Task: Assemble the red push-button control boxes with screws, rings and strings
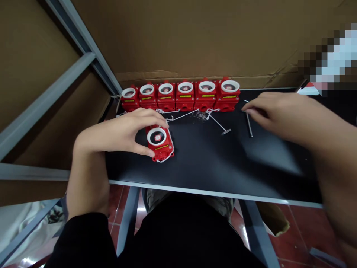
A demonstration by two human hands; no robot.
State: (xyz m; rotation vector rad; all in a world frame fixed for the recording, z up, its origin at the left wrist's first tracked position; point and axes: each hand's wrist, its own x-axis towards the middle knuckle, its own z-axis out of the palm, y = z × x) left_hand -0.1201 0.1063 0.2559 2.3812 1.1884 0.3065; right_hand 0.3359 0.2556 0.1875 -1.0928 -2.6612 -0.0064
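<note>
My left hand (139, 128) spans a red box-shaped unit (164, 153) with a white ring around a dark round window. Its thumb presses the near edge and its fingers the far edge. White cord (172, 139) runs along the unit's right side. Over the right part of the table, my right hand (267, 108) pinches the upper end of a thin metal rod tool (249, 124), whose lower end points toward me. The fingertips partly hide that tool. Between the hands lies a small T-shaped metal hammer (225, 131), near the white cord.
Several similar red units (185, 97) stand in a row along the cardboard wall (195, 41). Pale crumbs (201, 116) lie before them on the black tabletop (200, 160). A grey metal frame (83, 44) rises at left. At the upper right a blurred patch hides part of the view.
</note>
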